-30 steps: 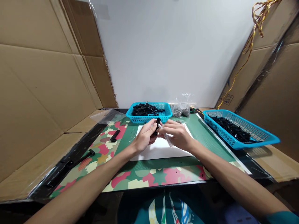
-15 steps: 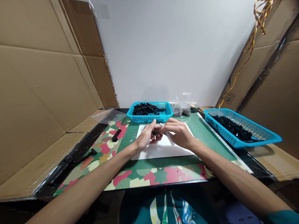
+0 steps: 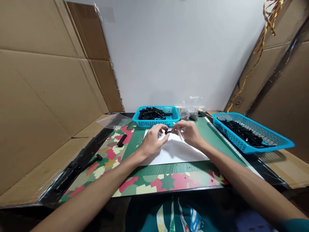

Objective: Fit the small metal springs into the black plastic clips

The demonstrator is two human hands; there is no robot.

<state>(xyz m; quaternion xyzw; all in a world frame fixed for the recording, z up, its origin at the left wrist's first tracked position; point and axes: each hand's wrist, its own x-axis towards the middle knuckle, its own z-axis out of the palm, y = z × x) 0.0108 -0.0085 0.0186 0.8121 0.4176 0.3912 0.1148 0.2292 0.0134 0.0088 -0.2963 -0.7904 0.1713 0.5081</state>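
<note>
Over the white sheet [image 3: 166, 154], my left hand [image 3: 153, 140] pinches a small black plastic piece [image 3: 167, 131] between thumb and fingertips. Its thin end points right, meeting the fingertips of my right hand [image 3: 189, 132]. That hand is closed around a clear, whitish stick [image 3: 180, 133], which slants down across the palm side. Whether the right fingers also grip the black piece, I cannot tell. Tiny metal parts [image 3: 159, 135] lie on the sheet behind the left hand, partly covered by it.
A blue basket [image 3: 156, 123] of black parts stands behind my hands, with bags of small metal parts [image 3: 193, 114] beside it. Another blue basket [image 3: 272, 143] holds thin black pieces at right. Black bar-shaped parts [image 3: 122, 140] rest on the patterned mat at left.
My hands have turned and drawn slightly apart, so the black piece now shows between the fingertips. The clear stick has moved a little right with my right hand.
</note>
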